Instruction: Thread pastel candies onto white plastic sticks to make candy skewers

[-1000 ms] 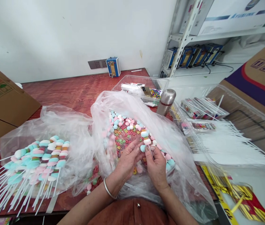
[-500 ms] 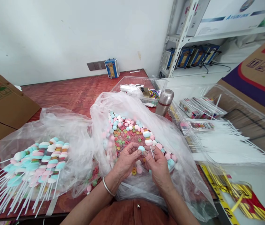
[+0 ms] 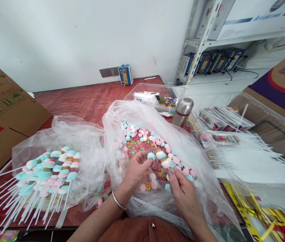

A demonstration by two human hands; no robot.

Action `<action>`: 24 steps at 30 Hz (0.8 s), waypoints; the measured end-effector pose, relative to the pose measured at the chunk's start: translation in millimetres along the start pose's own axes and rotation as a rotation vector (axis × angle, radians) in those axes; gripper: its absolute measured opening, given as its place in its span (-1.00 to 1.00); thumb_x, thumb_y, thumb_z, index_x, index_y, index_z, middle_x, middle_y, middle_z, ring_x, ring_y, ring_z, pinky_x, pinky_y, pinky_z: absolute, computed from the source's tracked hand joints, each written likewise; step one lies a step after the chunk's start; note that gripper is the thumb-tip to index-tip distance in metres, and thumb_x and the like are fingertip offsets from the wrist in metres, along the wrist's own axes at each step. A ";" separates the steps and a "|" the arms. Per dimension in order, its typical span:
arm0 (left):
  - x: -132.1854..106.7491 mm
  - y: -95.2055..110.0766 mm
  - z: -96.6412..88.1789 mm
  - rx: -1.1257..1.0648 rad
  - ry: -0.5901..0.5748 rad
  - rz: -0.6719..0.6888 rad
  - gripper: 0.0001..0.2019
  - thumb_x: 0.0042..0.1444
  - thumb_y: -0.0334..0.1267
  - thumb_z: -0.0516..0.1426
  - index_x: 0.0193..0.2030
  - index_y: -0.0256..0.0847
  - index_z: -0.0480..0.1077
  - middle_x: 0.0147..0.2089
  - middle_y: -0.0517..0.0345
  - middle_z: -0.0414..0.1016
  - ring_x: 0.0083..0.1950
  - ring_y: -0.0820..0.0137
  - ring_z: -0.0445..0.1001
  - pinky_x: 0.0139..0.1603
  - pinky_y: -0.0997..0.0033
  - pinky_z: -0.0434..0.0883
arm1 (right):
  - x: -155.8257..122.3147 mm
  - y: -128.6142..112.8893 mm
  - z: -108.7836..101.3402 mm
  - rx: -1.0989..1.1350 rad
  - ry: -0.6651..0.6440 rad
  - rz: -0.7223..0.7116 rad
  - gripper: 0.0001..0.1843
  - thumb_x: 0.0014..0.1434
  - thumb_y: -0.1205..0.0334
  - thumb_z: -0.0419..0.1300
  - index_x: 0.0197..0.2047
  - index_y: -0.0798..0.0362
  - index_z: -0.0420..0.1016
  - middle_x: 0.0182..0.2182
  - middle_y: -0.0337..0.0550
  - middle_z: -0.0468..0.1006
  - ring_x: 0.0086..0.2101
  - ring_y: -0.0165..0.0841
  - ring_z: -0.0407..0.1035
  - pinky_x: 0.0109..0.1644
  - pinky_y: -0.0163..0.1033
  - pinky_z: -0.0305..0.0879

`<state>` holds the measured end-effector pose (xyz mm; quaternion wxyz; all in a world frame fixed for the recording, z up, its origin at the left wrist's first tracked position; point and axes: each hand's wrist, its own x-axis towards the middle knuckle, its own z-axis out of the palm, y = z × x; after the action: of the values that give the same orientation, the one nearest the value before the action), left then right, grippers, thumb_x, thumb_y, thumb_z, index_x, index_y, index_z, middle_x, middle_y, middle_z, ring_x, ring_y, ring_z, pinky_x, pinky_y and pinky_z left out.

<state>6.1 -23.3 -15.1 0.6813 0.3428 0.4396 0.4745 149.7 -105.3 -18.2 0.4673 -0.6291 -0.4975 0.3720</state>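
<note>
So the blue marshmallow [image 3: 151, 156] was pinched between the thumb and fingertips of the left hand [image 3: 136, 168], and just to the right of those fingers was a candy stack [image 3: 163, 159] of pale marshmallows with orangey bits between. The right hand [image 3: 184, 188] had its thumb and curled fingers closed at the lower end of that stack. Its stick was basically hidden by the grip, so I couldn't make it out. Both forearms angled inward from below, left wrist wearing a pale bangle [image 3: 118, 201], knuckles bent, thumbs on top.

Under and beyond the fingers, a cloudy plastic bag [image 3: 138, 109] lay open around loose marshmallows [image 3: 144, 133] and ring candies, some covered by the hands or fogged by the plastic. Well left of the left fingers, a heap of marshmallow sticks [image 3: 47, 174] lay on another bag, on the reddish surface [image 3: 76, 97].

Past the right fingers stood a steel flask [image 3: 182, 111]. Farther right, a bundle of white sticks [image 3: 250, 161] sat in a clear bin. Up on the shelf, a white box [image 3: 258, 23] had blue lettering starting with "A", the rest too blurry to trust. The left carton [image 3: 3, 101] had green handling symbols and faint unreadable print; the right carton [image 3: 281, 90] was cut off.
</note>
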 end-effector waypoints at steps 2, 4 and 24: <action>4.2 2.7 -2.6 0.024 0.067 0.021 -0.66 -0.12 -0.18 0.38 -0.21 -0.23 0.46 -0.27 0.14 0.56 -0.31 0.44 0.51 -0.32 0.49 0.43 | -13.1 -2.6 -8.4 -0.077 -0.058 -0.033 -0.65 0.32 0.00 0.01 -0.32 0.04 0.42 -0.50 -0.29 0.42 -0.44 -0.39 0.30 -0.36 -0.37 0.22; 6.4 4.9 -4.5 0.056 0.106 0.037 -0.70 -0.07 -0.18 0.34 -0.19 -0.22 0.45 -0.27 0.16 0.55 -0.34 0.46 0.51 -0.38 0.52 0.41 | -23.6 -3.0 -13.1 -0.100 -0.116 -0.043 -0.65 0.33 -0.01 0.00 -0.31 0.05 0.44 -0.48 -0.28 0.45 -0.43 -0.38 0.33 -0.36 -0.39 0.23; 0.0 -3.0 -5.1 0.393 -0.039 0.423 -0.73 0.12 -0.30 0.23 -0.01 -0.15 0.48 -0.07 0.03 0.53 -0.06 0.31 0.54 0.01 0.29 0.47 | -39.6 -9.9 5.8 0.548 -0.238 0.460 -0.57 0.21 -0.23 0.09 -0.28 0.00 0.28 -0.67 -0.54 -0.01 -0.70 -0.53 -0.17 -0.67 -0.41 -0.05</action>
<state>2.4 -24.1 -19.7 0.4960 0.5613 0.4290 0.5049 132.5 -142.0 -10.2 0.4612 -0.5285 -0.2760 0.6572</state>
